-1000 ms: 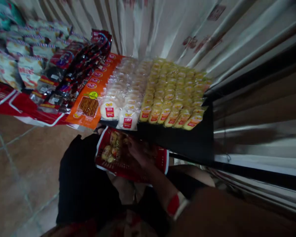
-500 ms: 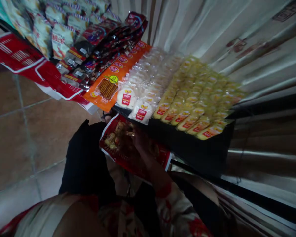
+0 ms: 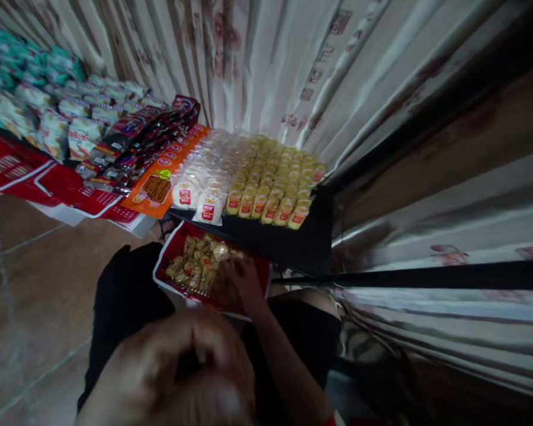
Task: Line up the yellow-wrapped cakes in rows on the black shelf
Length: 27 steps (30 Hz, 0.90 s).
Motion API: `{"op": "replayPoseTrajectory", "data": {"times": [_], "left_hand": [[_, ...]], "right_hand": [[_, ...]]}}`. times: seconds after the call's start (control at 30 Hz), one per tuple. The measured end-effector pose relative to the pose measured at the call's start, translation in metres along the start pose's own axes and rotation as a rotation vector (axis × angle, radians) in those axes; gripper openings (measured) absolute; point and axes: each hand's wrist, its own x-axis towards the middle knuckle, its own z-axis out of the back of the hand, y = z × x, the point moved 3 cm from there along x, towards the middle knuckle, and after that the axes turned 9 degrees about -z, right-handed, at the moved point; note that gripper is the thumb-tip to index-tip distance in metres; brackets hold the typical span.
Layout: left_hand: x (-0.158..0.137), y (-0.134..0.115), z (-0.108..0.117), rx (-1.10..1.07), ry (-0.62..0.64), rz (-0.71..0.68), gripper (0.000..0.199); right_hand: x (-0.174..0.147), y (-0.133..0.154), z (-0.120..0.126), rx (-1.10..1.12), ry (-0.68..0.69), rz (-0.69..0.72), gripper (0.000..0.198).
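Observation:
My right hand (image 3: 244, 278) reaches down into a red bag or box with a white rim (image 3: 159, 264), its fingers apart over small wrapped snacks (image 3: 198, 263). The fingertips are dim against the packs. Close to the camera, at the bottom, is my left hand (image 3: 173, 367), badly blurred, with its fingers looking bent. Whether it holds anything cannot be made out. The red container sits between my dark-clothed knees, just below the shelf edge.
A black shelf (image 3: 288, 248) carries rows of yellow snack packs (image 3: 270, 183), white-wrapped crackers (image 3: 208, 204), an orange pack (image 3: 153, 192), dark packets (image 3: 133, 142) and green bags (image 3: 35, 62). Behind hangs a pleated curtain (image 3: 266, 65). Red packaging (image 3: 75, 186) hangs along the shelf front.
The view has swung so that the shelf appears further left. My left hand has come up close to the camera. My right hand stays inside the red container, where more snacks now show.

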Motion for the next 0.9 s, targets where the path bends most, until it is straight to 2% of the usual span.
{"op": "replayPoseTrajectory", "data": {"times": [0.1, 0.17, 0.2, 0.27, 0.33, 0.5, 0.63, 0.8, 0.9], "left_hand": [[0.048, 0.025, -0.024, 0.005, -0.058, -0.025, 0.049], [0.074, 0.056, -0.035, -0.045, -0.193, 0.076, 0.041], [0.083, 0.071, -0.039, -0.074, -0.219, 0.111, 0.035], [0.094, 0.095, -0.048, -0.133, -0.184, 0.169, 0.025], [0.096, 0.106, -0.055, -0.146, -0.133, 0.163, 0.022], [0.091, 0.101, -0.069, -0.315, -0.114, 0.230, 0.020], [0.094, 0.086, -0.078, -0.462, -0.050, 0.164, 0.021], [0.095, 0.070, -0.085, -0.495, 0.019, 0.111, 0.026], [0.095, 0.062, -0.086, -0.470, 0.047, 0.112, 0.035]], "right_hand": [[-0.007, -0.002, -0.002, 0.172, 0.057, 0.003, 0.038], [-0.005, -0.010, -0.006, 0.192, 0.054, 0.001, 0.036], [-0.004, -0.014, -0.007, 0.178, 0.046, 0.002, 0.035], [-0.001, -0.021, -0.009, 0.116, 0.040, 0.030, 0.036], [-0.002, -0.024, -0.005, 0.032, 0.034, 0.074, 0.037], [-0.012, -0.019, 0.018, -0.218, -0.129, 0.281, 0.039], [-0.023, -0.010, 0.029, -0.329, -0.240, 0.481, 0.037], [-0.036, -0.003, 0.038, -0.266, -0.338, 0.618, 0.036], [-0.038, 0.000, 0.045, -0.191, -0.336, 0.602, 0.031]]}}
